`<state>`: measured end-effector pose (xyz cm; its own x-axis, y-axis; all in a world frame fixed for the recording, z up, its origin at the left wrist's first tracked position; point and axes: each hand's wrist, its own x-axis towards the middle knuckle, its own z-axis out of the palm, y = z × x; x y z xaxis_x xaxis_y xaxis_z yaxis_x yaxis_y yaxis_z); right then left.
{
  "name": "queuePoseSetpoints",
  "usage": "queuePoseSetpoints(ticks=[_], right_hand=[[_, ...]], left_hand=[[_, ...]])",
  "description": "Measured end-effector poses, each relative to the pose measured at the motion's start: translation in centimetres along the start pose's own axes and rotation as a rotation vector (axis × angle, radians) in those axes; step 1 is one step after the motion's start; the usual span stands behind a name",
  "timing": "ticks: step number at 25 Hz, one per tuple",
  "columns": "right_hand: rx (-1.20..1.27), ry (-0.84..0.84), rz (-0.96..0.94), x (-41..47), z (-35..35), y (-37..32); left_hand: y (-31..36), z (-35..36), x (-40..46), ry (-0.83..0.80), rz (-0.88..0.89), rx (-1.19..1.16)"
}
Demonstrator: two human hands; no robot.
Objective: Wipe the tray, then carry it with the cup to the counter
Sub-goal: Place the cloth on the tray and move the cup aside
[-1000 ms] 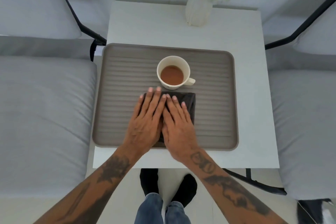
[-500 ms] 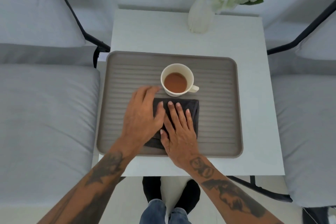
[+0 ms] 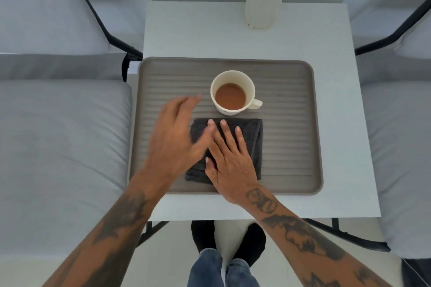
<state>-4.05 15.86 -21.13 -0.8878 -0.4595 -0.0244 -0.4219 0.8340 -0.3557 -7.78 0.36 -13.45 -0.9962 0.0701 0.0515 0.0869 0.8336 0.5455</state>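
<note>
Grey ribbed tray (image 3: pixel 289 137) lies flat on the white surface (image 3: pixel 326 37), with the cup (image 3: pixel 232 93) of brown liquid standing upright at its middle, handle to the right. A dark folded cloth (image 3: pixel 253 144) lies on the tray just near of the cup, apart from it.

Change noted: a second ago both hands lay flat side by side on the cloth. The left hand (image 3: pixel 172 140) has since lifted and swung left; it is now blurred, fingers loosely spread, holding nothing, overlapping only the cloth's left edge. The right hand (image 3: pixel 229 158) remains pressed palm-down on the cloth, fingers extended and slightly apart, not pinching.

Assessment: wiping appears to be passing to the right hand alone. The left may be heading to steady the tray or clear the cup, which stands in the way of any stroke toward the far side. Carrying has not begun.

Limits of view: motion blur hides whether the left hand touches the tray. The cloth's near-left part is covered by both hands. The vase (image 3: pixel 262 4) at the far edge is cut off at the top. No counter is visible.
</note>
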Motion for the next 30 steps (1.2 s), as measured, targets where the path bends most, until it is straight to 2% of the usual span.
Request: queuePoseSetpoints(ticks=[2, 4, 6, 7, 8, 10, 13, 20, 30], right_hand=[[0.202, 0.079, 0.052, 0.0, -2.1, -0.4], [0.416, 0.291, 0.196, 0.0, -6.2, -0.1], [0.497, 0.515, 0.282, 1.1, -10.2, 1.4], [0.506, 0.563, 0.302, 2.0, -11.3, 2.3], [0.525, 0.550, 0.314, 3.2, -11.8, 3.4], [0.568, 0.409, 0.338, 5.1, -11.0, 5.5], [0.595, 0.263, 0.338, 5.1, -8.6, 7.5], [0.761, 0.253, 0.337, 5.0, -7.4, 6.9], [0.796, 0.169, 0.262, 11.7, -9.8, 0.9]], left_hand=[[2.4, 0.1, 3.5, -0.122, 0.014, -0.073], [2.3, 0.0, 5.5, -0.208, -0.039, -0.219], [1.0, -0.2, 6.0, -0.194, -0.086, -0.346], [0.4, -0.2, 6.1, -0.178, -0.083, -0.380], [0.0, -0.1, 6.1, -0.170, -0.074, -0.404], [-0.4, 0.6, 6.1, -0.188, -0.075, -0.438], [-1.0, 1.8, 6.0, -0.268, -0.126, -0.500], [-0.2, 2.7, 5.5, -0.307, -0.281, -0.805], [-4.6, -4.3, 7.0, -0.166, -0.280, -0.653]])
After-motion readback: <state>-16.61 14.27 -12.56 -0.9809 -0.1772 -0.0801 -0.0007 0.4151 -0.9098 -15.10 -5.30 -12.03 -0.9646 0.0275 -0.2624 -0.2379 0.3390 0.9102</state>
